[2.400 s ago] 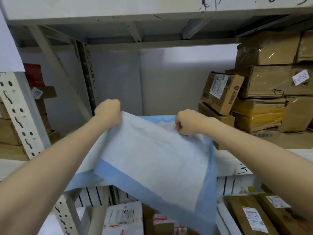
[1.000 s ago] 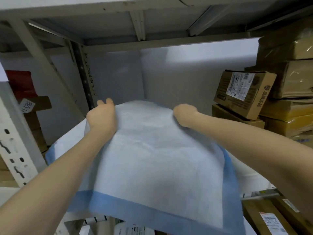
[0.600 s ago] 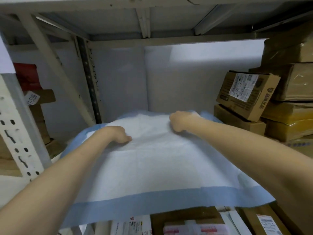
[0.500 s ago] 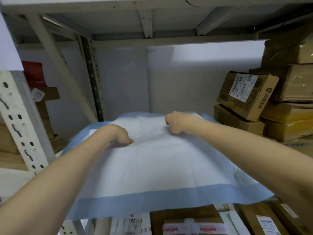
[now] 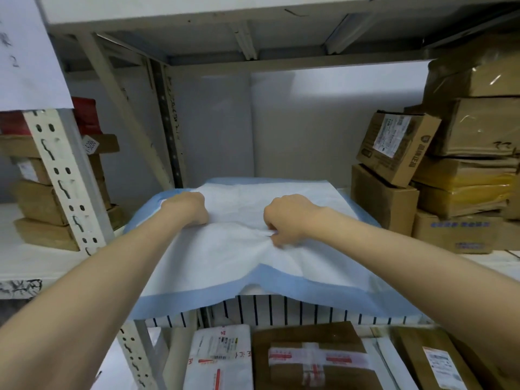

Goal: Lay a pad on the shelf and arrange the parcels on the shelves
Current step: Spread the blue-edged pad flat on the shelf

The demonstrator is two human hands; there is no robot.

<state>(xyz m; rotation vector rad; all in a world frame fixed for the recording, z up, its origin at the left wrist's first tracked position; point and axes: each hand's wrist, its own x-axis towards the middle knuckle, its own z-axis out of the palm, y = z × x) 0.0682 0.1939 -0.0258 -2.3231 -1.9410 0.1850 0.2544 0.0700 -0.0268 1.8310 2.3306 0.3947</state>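
A white pad with a blue border [image 5: 225, 260] lies spread on the middle shelf [image 5: 33, 263], its front edge hanging over the shelf's rim and humped in the middle. My left hand [image 5: 188, 208] rests on the pad near its back left part with curled fingers. My right hand [image 5: 284, 218] pinches a bunched fold of the pad near its centre. Brown cardboard parcels [image 5: 394, 153] stand stacked on the same shelf to the right of the pad.
More parcels [image 5: 312, 358] and a white mailer [image 5: 219, 358] lie on the shelf below. Boxes [image 5: 42, 198] are stacked in the left bay behind a perforated upright post [image 5: 67, 178]. The shelf above [image 5: 253, 12] hangs low overhead.
Both hands have drawn back toward me along the pad. The right hand now bunches the pad into a fold, and the front edge has humped up.
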